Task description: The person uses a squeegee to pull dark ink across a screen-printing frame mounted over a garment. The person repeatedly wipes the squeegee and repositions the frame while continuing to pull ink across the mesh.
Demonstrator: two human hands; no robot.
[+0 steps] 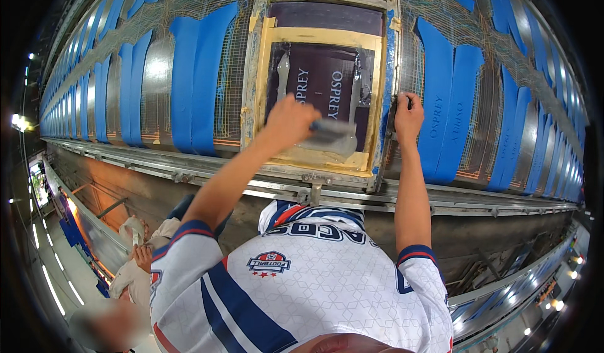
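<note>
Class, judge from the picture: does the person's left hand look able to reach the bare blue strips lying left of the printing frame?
Probably yes. The left hand holds a squeegee over the frame; the blue strips lie just beyond its left edge, with nothing between.

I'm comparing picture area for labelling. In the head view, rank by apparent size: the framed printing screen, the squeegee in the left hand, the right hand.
1. Framed printing screen, largest by far.
2. Squeegee and right hand look about alike; the squeegee is blurred, so unranked.

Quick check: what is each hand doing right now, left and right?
Left hand: closed around the squeegee, holding it on the printing screen.
Right hand: closed, gripping the right edge of the screen frame.
</note>
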